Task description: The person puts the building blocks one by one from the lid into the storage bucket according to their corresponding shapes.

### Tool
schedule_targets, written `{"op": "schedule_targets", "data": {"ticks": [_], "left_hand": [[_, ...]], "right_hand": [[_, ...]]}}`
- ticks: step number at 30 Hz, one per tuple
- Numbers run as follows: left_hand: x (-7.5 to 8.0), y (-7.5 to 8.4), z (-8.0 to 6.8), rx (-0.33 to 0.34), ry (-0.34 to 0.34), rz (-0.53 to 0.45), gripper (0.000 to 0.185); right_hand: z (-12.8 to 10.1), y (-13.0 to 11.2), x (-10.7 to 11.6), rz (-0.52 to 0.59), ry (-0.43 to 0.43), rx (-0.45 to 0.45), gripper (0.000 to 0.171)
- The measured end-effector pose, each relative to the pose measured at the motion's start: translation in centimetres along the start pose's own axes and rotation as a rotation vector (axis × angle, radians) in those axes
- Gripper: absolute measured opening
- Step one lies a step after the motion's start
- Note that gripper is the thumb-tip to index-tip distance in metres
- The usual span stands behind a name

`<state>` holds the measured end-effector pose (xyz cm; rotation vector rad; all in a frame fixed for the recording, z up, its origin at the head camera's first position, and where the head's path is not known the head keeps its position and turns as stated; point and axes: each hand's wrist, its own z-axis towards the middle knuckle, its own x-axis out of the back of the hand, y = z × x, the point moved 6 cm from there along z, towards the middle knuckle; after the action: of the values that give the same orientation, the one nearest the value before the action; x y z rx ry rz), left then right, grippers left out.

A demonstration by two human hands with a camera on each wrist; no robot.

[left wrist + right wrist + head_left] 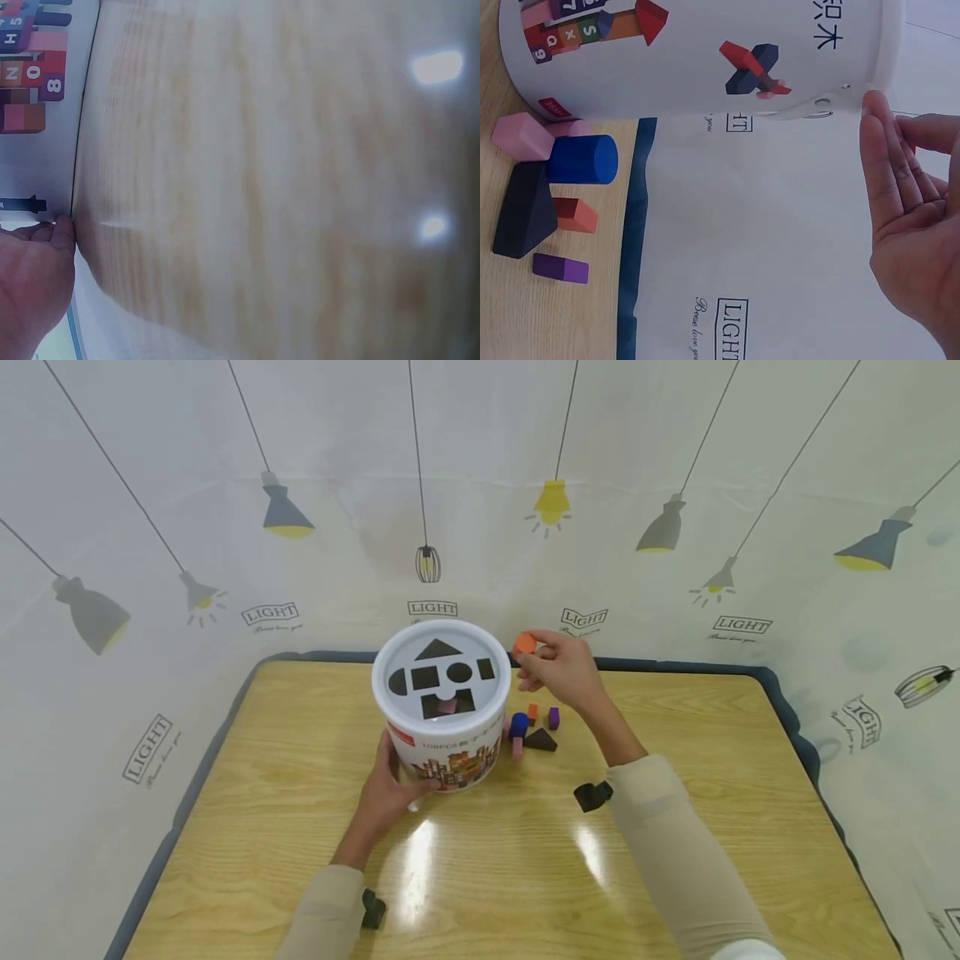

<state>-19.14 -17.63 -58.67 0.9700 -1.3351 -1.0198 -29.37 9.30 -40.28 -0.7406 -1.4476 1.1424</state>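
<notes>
A white bucket (442, 727) with a shape-sorter lid (441, 670) stands on the wooden table (675, 827); a pink block (447, 704) sticks up in one of its cut-outs. My left hand (390, 789) holds the bucket's near side; in the left wrist view its thumb (64, 232) presses the bucket wall (37, 150). My right hand (558, 668) is raised beside the lid's right edge and pinches an orange round block (525, 643). The right wrist view shows the fingers (892, 172) near the bucket (705, 52), the orange block hidden.
Loose blocks lie right of the bucket: a blue cylinder (518, 725), a dark triangle (540, 741), an orange block (532, 712), a purple block (553, 717), a pink one (521, 136). A lamp-printed cloth (480, 485) surrounds the table.
</notes>
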Motion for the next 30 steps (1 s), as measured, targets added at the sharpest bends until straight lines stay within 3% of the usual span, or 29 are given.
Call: {"op": "schedule_targets", "data": {"ticks": [9, 15, 21, 23, 28, 30], "left_hand": [[0.2, 0.0, 0.1, 0.022, 0.001, 0.013, 0.122], [0.3, 0.1, 0.2, 0.011, 0.005, 0.001, 0.122], [0.5, 3.0, -0.6, 0.002, -0.021, -0.017, 0.120], [0.5, 2.8, -0.5, 0.010, -0.022, -0.007, 0.120], [0.2, -0.1, 0.2, 0.024, 0.002, -0.002, 0.121], [0.2, -0.2, 0.1, 0.025, 0.004, -0.005, 0.121]], "right_hand": [[0.2, -1.0, -0.4, -0.045, -0.017, 0.005, 0.041], [0.2, -2.1, -0.4, -0.001, -0.024, 0.029, 0.038], [0.3, -2.6, -1.2, 0.043, -0.050, 0.010, 0.038], [0.4, -2.8, -1.6, 0.047, -0.063, -0.007, 0.038], [0.5, -2.8, -2.4, 0.055, -0.104, -0.048, 0.037], [0.6, -2.8, -2.5, 0.056, -0.117, -0.052, 0.038]]}}
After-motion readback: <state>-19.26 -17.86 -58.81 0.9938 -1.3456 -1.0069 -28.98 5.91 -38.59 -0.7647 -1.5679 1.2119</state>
